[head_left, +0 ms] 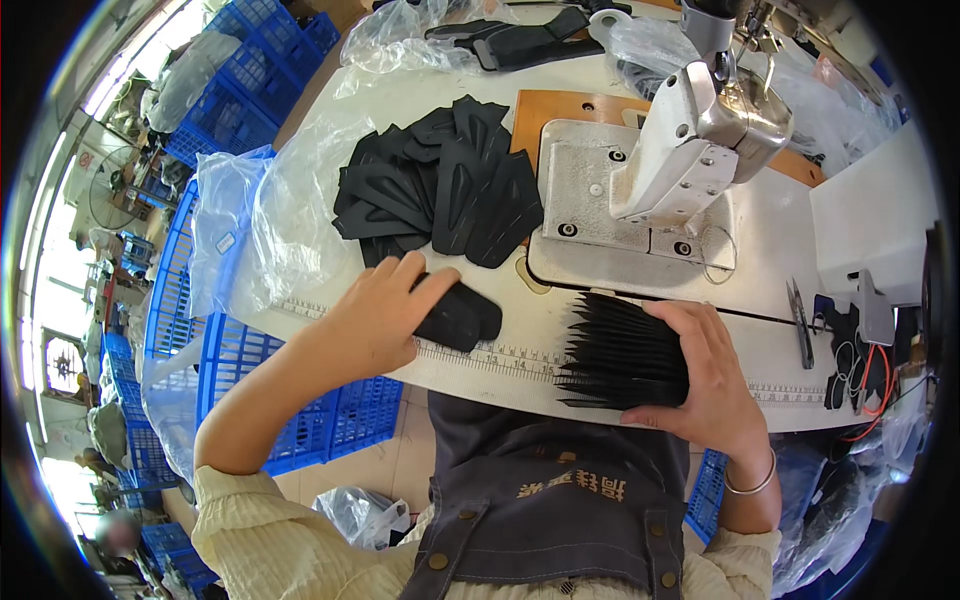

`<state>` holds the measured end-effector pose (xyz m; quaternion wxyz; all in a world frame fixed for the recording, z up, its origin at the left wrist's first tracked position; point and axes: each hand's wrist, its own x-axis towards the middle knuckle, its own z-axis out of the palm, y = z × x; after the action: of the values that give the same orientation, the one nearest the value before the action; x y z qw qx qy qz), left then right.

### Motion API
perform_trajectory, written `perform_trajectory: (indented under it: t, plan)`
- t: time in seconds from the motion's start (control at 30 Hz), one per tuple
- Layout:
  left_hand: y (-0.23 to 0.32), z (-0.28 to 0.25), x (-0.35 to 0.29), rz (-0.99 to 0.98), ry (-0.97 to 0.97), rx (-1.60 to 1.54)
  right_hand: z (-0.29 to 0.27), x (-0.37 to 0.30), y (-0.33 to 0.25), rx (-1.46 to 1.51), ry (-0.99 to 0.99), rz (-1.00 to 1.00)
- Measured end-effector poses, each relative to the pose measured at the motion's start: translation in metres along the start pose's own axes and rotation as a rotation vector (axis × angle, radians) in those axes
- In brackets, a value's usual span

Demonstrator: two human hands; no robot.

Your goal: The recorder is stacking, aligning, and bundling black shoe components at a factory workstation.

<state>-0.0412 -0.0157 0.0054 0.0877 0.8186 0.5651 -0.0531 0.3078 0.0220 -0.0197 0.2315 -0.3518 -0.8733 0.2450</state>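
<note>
My right hand (705, 375) is wrapped round a thick stack of black cut pieces (622, 352), their pointed edges fanned toward the left at the table's front edge. With my left hand (385, 310) I grip a couple of flat black pieces (462, 316) with rounded ends, low over the ruler strip (520, 362). Behind them lies a loose heap of similar black pieces (440, 185), with slits and raised oval shapes. To the right of the heap stands a white sewing machine (680, 170) on its metal bed plate.
Thread snips (800, 322) lie at the right, near cables (875, 385). A blue crate (330, 425) with clear plastic bags (235, 235) stands left of the table. More black parts (530, 40) and plastic bags (410, 40) lie at the back. Blue crates (240, 90) are stacked far left.
</note>
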Motion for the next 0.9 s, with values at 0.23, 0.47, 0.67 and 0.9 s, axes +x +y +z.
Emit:
perform_trajectory:
  t: [0.23,0.47,0.67,0.9]
  plan:
    - [-0.006,0.009,0.002,0.18,0.067,0.306,0.001,0.0,0.002,0.01,0.007,-0.017]
    - [-0.011,-0.004,0.014,0.381,0.057,0.397,0.001,0.0,0.004,0.021,0.01,-0.021]
    - [-0.006,-0.055,0.047,0.469,0.202,0.721,0.002,0.0,0.004,0.009,0.026,-0.042]
    - [0.001,-0.084,0.044,0.447,0.086,0.676,0.004,-0.002,0.005,0.004,0.038,-0.033]
